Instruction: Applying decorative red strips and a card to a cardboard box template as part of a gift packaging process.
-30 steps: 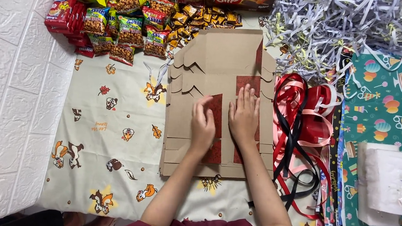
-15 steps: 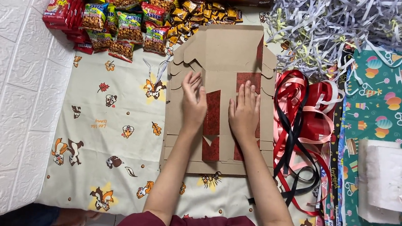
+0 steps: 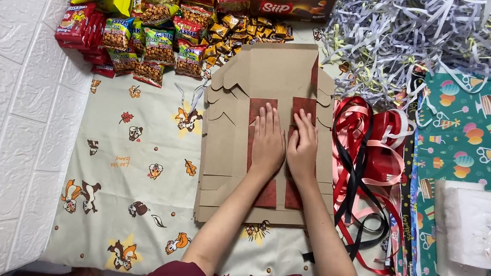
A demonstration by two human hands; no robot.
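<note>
Pressing both flat, open palms, left hand [image 3: 268,139] and right hand [image 3: 304,147], side by side on the folded brown cardboard box [image 3: 273,87]; firm, even pressure probably sharpens creases best.

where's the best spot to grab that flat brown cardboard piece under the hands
Probably the bare left edge of the flat brown cardboard piece, coming from the cartoon-print cloth side. It lies flat; its right edge meets tangled red and black ribbons, and the near edge sits between the forearms.
</note>
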